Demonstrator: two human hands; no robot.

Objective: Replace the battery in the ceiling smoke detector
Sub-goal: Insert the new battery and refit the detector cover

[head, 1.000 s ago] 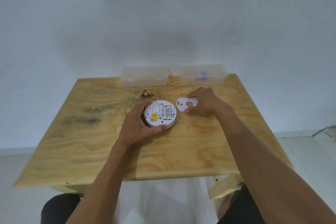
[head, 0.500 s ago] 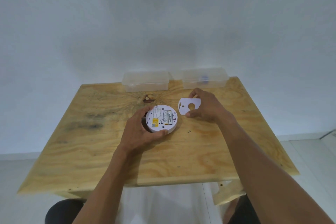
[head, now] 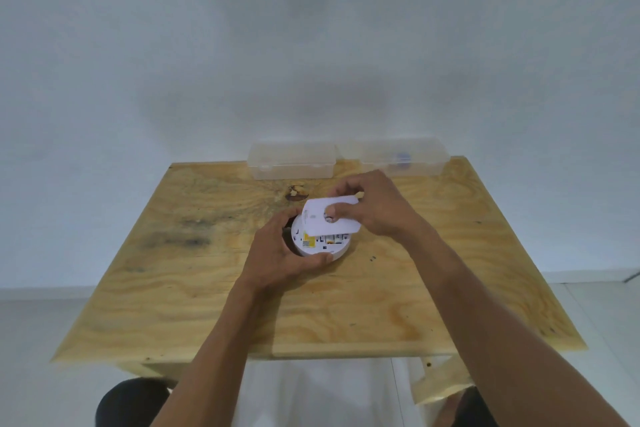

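A round white smoke detector (head: 323, 246) lies back side up on the wooden table (head: 207, 288), its yellow label and batteries partly showing. My left hand (head: 280, 250) grips its left and near rim. My right hand (head: 374, 208) holds the flat white cover plate (head: 318, 220) just above the detector's far half, with a fingertip showing through the plate's round hole. The plate hides most of the battery bay.
Two clear plastic boxes stand at the table's far edge: the left box (head: 292, 161) and the right box (head: 403, 158), which holds something small and blue. A dark knot (head: 296, 192) marks the wood behind the detector. White wall behind, pale floor around.
My right hand has lifted the cover plate off the table and carried it left, over the detector. My left hand has kept its grip on the detector.
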